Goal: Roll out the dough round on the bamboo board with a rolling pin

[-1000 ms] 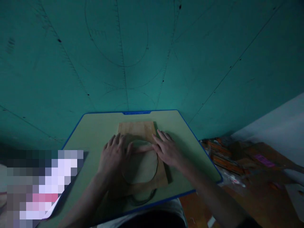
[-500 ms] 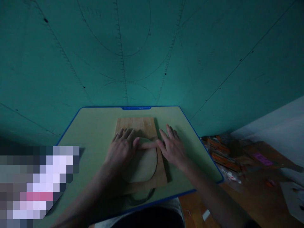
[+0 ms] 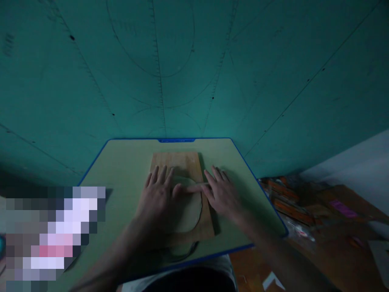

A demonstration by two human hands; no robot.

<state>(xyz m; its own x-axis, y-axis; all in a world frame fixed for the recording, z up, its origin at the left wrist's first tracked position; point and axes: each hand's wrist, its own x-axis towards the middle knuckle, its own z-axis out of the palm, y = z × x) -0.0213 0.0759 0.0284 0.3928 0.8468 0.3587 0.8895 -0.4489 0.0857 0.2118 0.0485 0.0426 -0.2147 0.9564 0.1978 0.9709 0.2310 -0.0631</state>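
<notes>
A thin wooden rolling pin [image 3: 193,188] lies crosswise on a flat, rounded sheet of dough [image 3: 184,217]. Beneath the dough is a wooden board [image 3: 209,227]. My left hand [image 3: 158,192] rests palm down over the pin's left part, fingers stretched forward and apart, thumb beside the pin. At the pin's right end, my right hand [image 3: 223,192] lies flat with its fingers spread past the board's right edge. Both palms hide the pin's ends, and my left hand and forearm cover the dough's left side.
A pale folding table [image 3: 127,162] with a blue rim carries the board. A dark curved strap or handle [image 3: 184,257] lies by its near edge. Behind stands a green wall [image 3: 182,89] with drawn lines. Packaged items [image 3: 285,194] are piled on the right. Something pixelated covers the lower left.
My left fingers have straightened and spread further apart. The view has shifted slightly. Both hands stay on the pin, which has moved little against the board.
</notes>
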